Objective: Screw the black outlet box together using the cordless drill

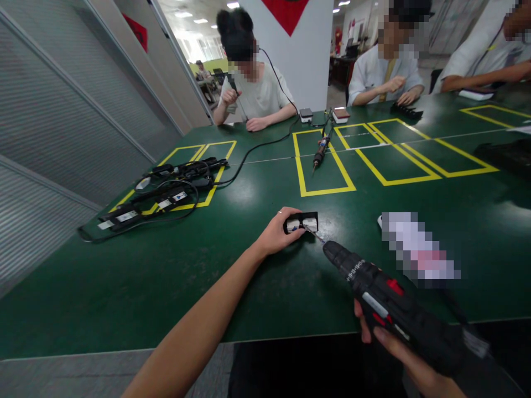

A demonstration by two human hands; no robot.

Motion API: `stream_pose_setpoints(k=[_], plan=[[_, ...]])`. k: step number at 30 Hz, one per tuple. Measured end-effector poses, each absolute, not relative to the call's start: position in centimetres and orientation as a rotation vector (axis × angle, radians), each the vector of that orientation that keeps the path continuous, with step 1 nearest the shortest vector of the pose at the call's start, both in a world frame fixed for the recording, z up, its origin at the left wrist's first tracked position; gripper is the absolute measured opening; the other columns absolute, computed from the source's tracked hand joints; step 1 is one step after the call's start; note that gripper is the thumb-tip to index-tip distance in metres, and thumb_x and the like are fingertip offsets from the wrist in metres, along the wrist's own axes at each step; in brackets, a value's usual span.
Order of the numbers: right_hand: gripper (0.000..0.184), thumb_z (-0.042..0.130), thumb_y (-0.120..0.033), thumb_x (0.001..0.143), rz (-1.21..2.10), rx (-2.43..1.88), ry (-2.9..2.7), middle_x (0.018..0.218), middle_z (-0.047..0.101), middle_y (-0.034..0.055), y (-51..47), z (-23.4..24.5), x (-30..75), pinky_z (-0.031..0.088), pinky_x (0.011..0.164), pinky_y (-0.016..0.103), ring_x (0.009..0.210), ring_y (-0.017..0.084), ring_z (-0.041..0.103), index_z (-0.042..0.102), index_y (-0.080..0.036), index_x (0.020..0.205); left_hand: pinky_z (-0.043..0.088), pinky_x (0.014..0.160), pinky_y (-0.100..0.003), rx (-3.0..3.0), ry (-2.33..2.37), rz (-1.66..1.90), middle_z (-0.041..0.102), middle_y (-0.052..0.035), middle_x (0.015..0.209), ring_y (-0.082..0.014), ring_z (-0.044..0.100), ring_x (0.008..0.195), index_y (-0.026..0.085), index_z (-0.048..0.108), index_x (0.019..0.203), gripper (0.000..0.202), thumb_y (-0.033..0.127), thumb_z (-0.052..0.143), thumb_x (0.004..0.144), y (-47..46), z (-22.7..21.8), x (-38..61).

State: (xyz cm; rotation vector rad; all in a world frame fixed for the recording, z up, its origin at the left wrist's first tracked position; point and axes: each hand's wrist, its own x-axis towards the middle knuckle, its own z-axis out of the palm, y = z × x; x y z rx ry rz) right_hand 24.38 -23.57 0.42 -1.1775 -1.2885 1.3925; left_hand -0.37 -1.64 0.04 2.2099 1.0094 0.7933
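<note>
My left hand (283, 229) is closed around the left end of a small black rectangular frame (314, 220) with pale inner faces, held on the green table. In my right hand (384, 337) is a black power screwdriver (385, 293) with red buttons, its fingers wrapped round the body from below. The driver's thin bit (314, 234) reaches up and left to the middle of the black frame, near my left thumb. Whether the tip sits on a screw is too small to tell.
A phone-shaped object (415, 246), blurred out, lies right of the driver. Black power strips and cables (174, 188) lie on the left. Another electric screwdriver (320, 152) rests inside a yellow taped rectangle (327, 193). Co-workers (265, 91) sit across the table (249, 287).
</note>
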Motion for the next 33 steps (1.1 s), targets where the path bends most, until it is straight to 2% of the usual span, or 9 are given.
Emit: stream_pose_setpoints(k=[2, 5, 14, 25, 29, 33], plan=[[0.019, 0.050, -0.037, 0.093, 1.398, -1.168, -1.297, 0.080, 0.058, 0.0016, -23.52, 0.37, 24.40, 0.050, 0.069, 0.033, 0.068, 0.017, 0.057, 0.057, -0.027, 0.107, 0.044, 0.098, -0.041, 2.209, 1.008, 0.791, 0.056, -0.0085, 0.115, -0.0233, 0.055, 0.109, 0.020, 0.049, 0.120, 0.042, 0.033, 0.062, 0.082, -1.65, 0.03, -0.34], [0.022, 0.051, -0.038, 0.093, 1.398, -1.151, -1.293, 0.095, 0.059, 0.0039, -23.53, 0.36, 24.37, 0.051, 0.068, 0.033, 0.069, 0.016, 0.058, 0.054, -0.028, 0.112, 0.044, 0.098, -0.041, 2.210, 0.997, 0.791, 0.055, -0.0087, 0.116, -0.0235, 0.055, 0.110, 0.020, 0.050, 0.120, 0.043, 0.032, 0.062, 0.081, -1.65, 0.02, -0.30], [0.020, 0.049, -0.040, 0.094, 1.412, -1.186, -1.284, 0.085, 0.058, 0.0012, -23.78, 0.31, 24.34, 0.051, 0.071, 0.032, 0.070, 0.015, 0.057, 0.056, -0.029, 0.109, 0.044, 0.098, -0.040, 2.214, 0.993, 0.798, 0.055, -0.0082, 0.115, -0.0225, 0.055, 0.108, 0.020, 0.050, 0.120, 0.042, 0.033, 0.062, 0.082, -1.70, -0.01, -0.32], [0.021, 0.053, -0.038, 0.092, 1.434, -1.154, -1.270, 0.095, 0.058, 0.0023, -23.44, 0.24, 24.35, 0.051, 0.067, 0.030, 0.069, 0.014, 0.056, 0.053, -0.029, 0.111, 0.044, 0.097, -0.041, 2.214, 0.981, 0.808, 0.056, -0.0081, 0.115, -0.0230, 0.055, 0.109, 0.020, 0.050, 0.119, 0.041, 0.033, 0.062, 0.082, -1.61, -0.04, -0.25], [0.019, 0.051, -0.039, 0.093, 1.409, -1.179, -1.286, 0.085, 0.057, 0.0007, -23.59, 0.33, 24.33, 0.052, 0.070, 0.030, 0.070, 0.015, 0.056, 0.055, -0.029, 0.108, 0.044, 0.097, -0.040, 2.208, 0.978, 0.810, 0.056, -0.0083, 0.114, -0.0229, 0.055, 0.108, 0.020, 0.050, 0.119, 0.041, 0.033, 0.062, 0.082, -1.62, -0.11, -0.26], [0.019, 0.052, -0.039, 0.093, 1.414, -1.184, -1.265, 0.088, 0.058, 0.0008, -23.68, 0.34, 24.33, 0.051, 0.067, 0.028, 0.069, 0.014, 0.056, 0.055, -0.029, 0.108, 0.045, 0.097, -0.040, 2.211, 0.981, 0.813, 0.056, -0.0082, 0.114, -0.0227, 0.055, 0.107, 0.020, 0.050, 0.119, 0.041, 0.033, 0.062, 0.082, -1.71, 0.06, -0.23]])
